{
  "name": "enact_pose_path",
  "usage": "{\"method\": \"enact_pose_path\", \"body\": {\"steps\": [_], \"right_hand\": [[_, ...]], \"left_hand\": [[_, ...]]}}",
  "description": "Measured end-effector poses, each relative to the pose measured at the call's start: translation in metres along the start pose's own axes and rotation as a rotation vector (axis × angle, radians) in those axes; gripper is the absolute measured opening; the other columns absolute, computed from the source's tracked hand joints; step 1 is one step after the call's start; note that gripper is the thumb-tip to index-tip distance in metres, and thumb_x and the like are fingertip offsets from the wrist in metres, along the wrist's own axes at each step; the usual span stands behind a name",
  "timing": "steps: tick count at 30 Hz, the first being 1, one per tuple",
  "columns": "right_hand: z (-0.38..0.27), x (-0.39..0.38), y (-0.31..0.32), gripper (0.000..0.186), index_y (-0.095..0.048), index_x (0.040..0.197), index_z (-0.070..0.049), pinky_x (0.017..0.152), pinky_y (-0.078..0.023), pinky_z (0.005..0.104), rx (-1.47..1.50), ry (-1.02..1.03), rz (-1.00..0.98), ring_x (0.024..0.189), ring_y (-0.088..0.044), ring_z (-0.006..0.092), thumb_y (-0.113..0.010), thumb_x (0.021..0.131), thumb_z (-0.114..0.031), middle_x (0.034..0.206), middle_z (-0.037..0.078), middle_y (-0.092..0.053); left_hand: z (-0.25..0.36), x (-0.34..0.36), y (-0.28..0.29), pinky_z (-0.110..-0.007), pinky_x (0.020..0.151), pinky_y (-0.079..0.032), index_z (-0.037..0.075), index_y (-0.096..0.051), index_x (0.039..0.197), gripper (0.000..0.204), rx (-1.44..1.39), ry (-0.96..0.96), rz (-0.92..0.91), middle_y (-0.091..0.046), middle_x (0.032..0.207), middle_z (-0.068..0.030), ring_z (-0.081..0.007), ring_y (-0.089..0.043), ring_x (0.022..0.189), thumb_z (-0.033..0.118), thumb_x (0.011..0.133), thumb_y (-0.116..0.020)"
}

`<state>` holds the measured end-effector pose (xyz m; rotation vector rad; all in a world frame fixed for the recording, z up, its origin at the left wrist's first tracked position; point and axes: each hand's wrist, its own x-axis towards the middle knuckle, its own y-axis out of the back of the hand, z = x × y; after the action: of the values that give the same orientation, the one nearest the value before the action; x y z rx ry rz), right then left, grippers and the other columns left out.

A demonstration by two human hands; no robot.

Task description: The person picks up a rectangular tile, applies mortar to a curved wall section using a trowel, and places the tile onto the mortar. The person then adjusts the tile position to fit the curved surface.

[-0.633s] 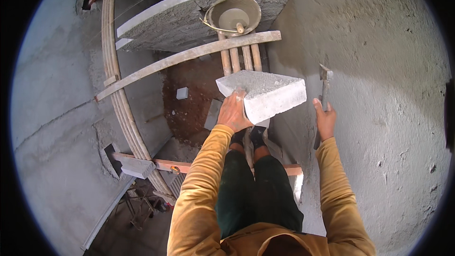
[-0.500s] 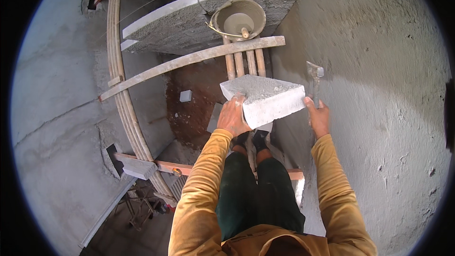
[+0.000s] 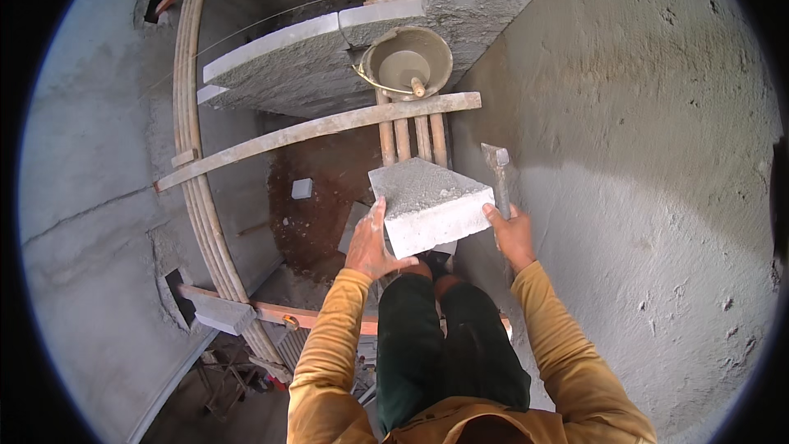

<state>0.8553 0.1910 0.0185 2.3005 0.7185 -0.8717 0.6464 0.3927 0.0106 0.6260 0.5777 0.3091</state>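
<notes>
A wedge-shaped, light grey-white block [image 3: 440,218] is held in front of me above my legs, its rough grey face turned up and its white cut side toward me. My left hand [image 3: 374,242] grips its left end, fingers along the edge and thumb under the near corner. At the other end, my right hand [image 3: 513,234] presses its thumb to the block's corner. That same hand is closed round the handle of a mortar-stained hammer [image 3: 496,158], whose head points up beside the wall. Part of the handle is hidden by the hand.
A mortar bucket [image 3: 408,62] with a handled tool in it stands ahead on bamboo poles [image 3: 413,138], by a low block wall [image 3: 279,53]. A wooden plank [image 3: 329,127] crosses to the left poles. A plastered wall [image 3: 641,197] rises close on my right.
The view has shifted, so the surroundings sit lower and further left. My left fingers have moved from the block's top to its left edge. The hammer stays in my right hand.
</notes>
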Motion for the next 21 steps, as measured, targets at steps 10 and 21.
{"method": "enact_pose_path", "body": {"steps": [10, 21], "right_hand": [[-0.012, -0.007, -0.012, 0.028, -0.063, 0.093, -0.004, 0.044, -0.032, 0.0248, 0.028, -0.053, 0.000, 0.051, -0.041, 0.0040, -0.071, 0.090, -0.030, 0.062, -0.006, -0.048], [-0.013, 0.001, -0.015, 0.030, -0.061, 0.092, -0.007, 0.042, -0.033, 0.0241, -0.016, -0.053, -0.019, 0.047, -0.040, 0.0039, -0.073, 0.089, -0.035, 0.062, -0.006, -0.047]], "left_hand": [[-0.004, -0.006, 0.004, -0.045, 0.114, -0.030, -0.004, -0.038, 0.139, 0.109, -0.013, -0.039, 0.048, -0.042, 0.144, -0.0270, -0.0400, -0.039, 0.136, 0.035, 0.054, -0.094], [-0.015, -0.014, -0.006, -0.045, 0.117, -0.026, 0.000, -0.038, 0.141, 0.096, -0.035, -0.040, 0.095, -0.045, 0.144, -0.0203, -0.0315, -0.037, 0.140, 0.036, 0.066, -0.086]]}}
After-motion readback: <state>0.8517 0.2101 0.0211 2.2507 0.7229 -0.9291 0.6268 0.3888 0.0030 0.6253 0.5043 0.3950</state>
